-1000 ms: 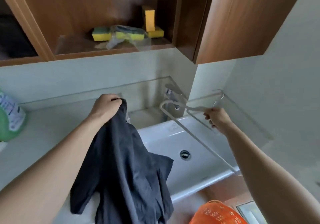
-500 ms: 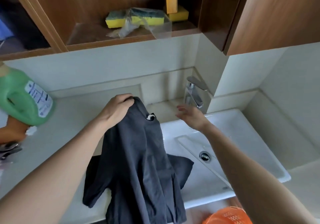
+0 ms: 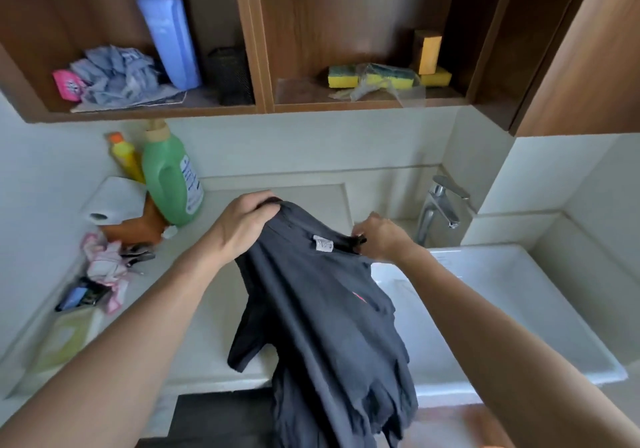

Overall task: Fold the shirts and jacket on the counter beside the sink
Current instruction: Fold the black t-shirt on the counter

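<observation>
A dark grey shirt (image 3: 325, 323) hangs in the air above the pale counter (image 3: 207, 343), its hem drooping past the counter's front edge. My left hand (image 3: 242, 226) grips one end of the shirt's top edge. My right hand (image 3: 377, 236) pinches the other end, close to the white collar label (image 3: 322, 243). One sleeve dangles over the counter on the left side. No other shirt or jacket is in view.
A white sink (image 3: 519, 309) with a chrome tap (image 3: 440, 208) lies to the right. At the counter's left stand a green bottle (image 3: 169, 181), a yellow bottle (image 3: 126, 156), a paper roll (image 3: 114, 201), a pink cloth (image 3: 104, 264). Shelves above hold sponges (image 3: 374, 77) and a blue bottle (image 3: 166, 28).
My right hand let go of the white hanger, came left and took hold of the shirt's collar. The view swung left and down, showing more of the counter.
</observation>
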Available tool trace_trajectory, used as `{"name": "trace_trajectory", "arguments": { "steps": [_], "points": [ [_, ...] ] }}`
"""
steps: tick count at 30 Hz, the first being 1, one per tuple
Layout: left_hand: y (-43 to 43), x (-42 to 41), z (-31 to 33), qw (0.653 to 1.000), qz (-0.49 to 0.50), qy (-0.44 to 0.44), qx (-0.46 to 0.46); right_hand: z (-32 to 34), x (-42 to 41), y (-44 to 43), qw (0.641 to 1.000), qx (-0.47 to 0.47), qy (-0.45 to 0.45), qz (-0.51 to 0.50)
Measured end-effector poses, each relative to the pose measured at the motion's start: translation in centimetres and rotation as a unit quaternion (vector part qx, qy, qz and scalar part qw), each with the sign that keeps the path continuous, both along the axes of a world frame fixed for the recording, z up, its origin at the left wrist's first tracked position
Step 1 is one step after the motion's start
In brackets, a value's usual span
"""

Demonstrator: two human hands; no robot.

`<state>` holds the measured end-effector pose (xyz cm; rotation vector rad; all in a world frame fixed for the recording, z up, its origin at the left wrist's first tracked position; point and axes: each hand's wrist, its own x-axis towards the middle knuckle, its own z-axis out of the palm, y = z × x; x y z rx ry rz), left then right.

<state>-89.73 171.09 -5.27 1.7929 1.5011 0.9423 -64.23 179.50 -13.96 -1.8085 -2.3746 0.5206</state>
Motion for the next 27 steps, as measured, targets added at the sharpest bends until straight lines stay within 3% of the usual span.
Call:
{"name": "trace_trajectory", "arguments": {
  "steps": [4, 8, 13, 19, 24, 27],
  "points": [
    [-6.0, -4.4, 0.4, 0.999, 0.004, 0.037, 0.009, 2.1, -2.6, -5.7, 0.999, -0.003, -0.025, -0.048],
    [-11.0, -9.6, 1.1, 0.988, -0.001, 0.157, -0.004, 5.7, -4.3, -11.0, 0.992, 0.018, 0.054, -0.108],
    [-14.8, -14.1, 5.4, 0.969, 0.028, 0.245, 0.018, 12.5, -6.7, -16.1, 0.991, 0.022, 0.065, -0.116],
    [-14.9, -16.9, 10.4, 0.965, 0.102, 0.216, 0.108, 19.6, -7.6, -17.7, 0.983, 0.05, 0.127, -0.121],
    [-11.1, -17.6, 9.5, 0.965, 0.095, 0.214, 0.114, 19.4, -7.6, -15.0, 0.981, 0.106, 0.061, -0.152],
    [-7.7, -18.4, 6.8, 0.962, 0.084, 0.249, 0.075, 17.0, -8.7, -11.5, 0.985, 0.047, 0.04, -0.158]
  ]
}}
